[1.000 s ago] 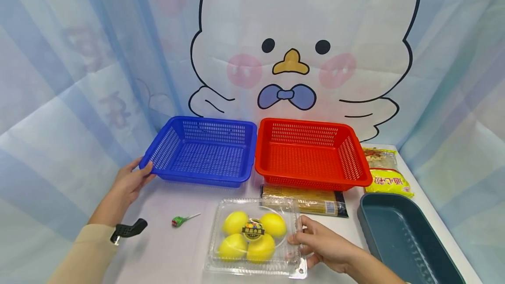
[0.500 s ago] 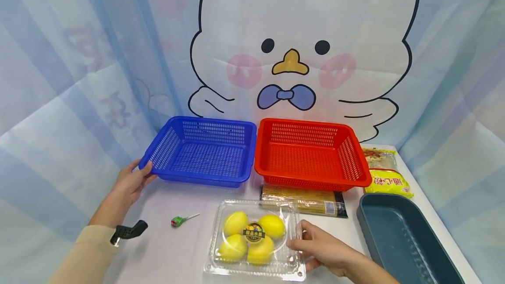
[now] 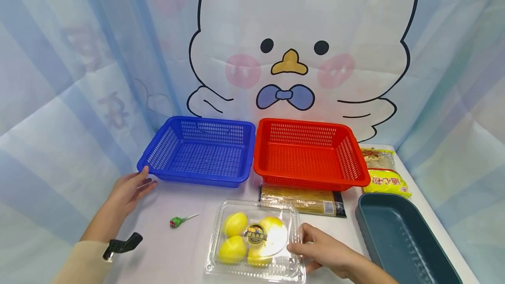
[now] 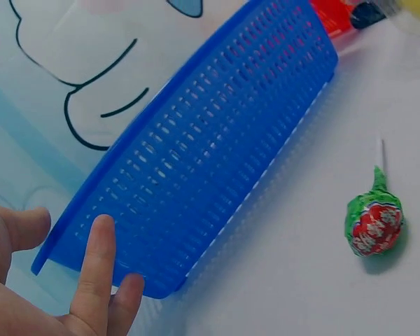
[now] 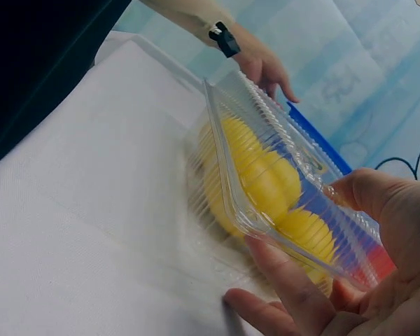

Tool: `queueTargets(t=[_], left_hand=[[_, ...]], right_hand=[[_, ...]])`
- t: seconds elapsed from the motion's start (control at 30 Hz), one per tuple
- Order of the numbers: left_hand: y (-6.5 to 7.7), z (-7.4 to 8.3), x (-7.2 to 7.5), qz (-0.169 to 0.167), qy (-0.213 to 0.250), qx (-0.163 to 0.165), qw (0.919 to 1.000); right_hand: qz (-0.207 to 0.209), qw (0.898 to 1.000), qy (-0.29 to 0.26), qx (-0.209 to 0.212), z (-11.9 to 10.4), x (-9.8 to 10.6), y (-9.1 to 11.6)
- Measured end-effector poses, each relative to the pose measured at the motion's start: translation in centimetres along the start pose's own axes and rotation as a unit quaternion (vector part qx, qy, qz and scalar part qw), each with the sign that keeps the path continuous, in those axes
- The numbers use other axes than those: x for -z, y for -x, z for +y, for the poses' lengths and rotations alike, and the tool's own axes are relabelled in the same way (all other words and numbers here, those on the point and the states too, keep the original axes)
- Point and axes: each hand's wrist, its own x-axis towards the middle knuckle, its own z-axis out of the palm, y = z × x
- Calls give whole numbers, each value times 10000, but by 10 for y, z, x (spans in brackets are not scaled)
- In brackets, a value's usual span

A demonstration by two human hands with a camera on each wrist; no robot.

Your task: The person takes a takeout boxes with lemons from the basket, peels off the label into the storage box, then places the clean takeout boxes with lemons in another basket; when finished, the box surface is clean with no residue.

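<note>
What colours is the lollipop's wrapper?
The wrapper is green and red with some white; it shows best in the left wrist view.

Box (image 3: 236, 271): clear, colourless. Fruit (image 3: 232, 250): plain yellow. Label (image 3: 255, 234): black and gold, small multicoloured print. Baskets: one solid blue (image 3: 209, 157), one solid red (image 3: 307, 161), both patterned with rows of slots. Lollipop (image 4: 375, 222): green wrapper, red patch with white markings; white stick. Noodles (image 3: 296, 199): golden, black pack end, white barcode patch. Bag (image 3: 386, 182): bright yellow, red lettering. Tray (image 3: 410, 240): dark blue-green. Table (image 3: 169, 249): white. Sleeve (image 3: 83, 262): beige. Strap (image 3: 123, 245): black. Curtain (image 3: 59, 100): pale blue and white stripes. Chick print (image 3: 300, 12): white, black outline, black eyes, pink cheeks, ochre beak, periwinkle bow.
</note>
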Motion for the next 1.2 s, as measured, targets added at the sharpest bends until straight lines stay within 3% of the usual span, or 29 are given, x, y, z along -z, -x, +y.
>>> queueTargets(t=[0.23,0.4,0.57,0.83,1.03,1.2], left_hand=[[15,-2,0,-116,-266,191,9994],[28,-5,-1,-452,-1083,79,9931],[38,-10,-8,-767,-1778,-4,9811],[56,-15,-37,-1416,-2241,-250,9639],[68,-19,-58,-2303,-2548,-471,9380],[74,-22,-70,-2711,-2758,-400,9213]], right_hand=[[51,9999,113,-83,4,2,0],[2,10000,14,-74,5,3,-1],[-91,9998,-156,-7,6,2,-1],[-121,9996,-251,73,7,2,0],[-70,9996,-260,77,6,2,0],[-50,9997,-224,41,5,1,1]])
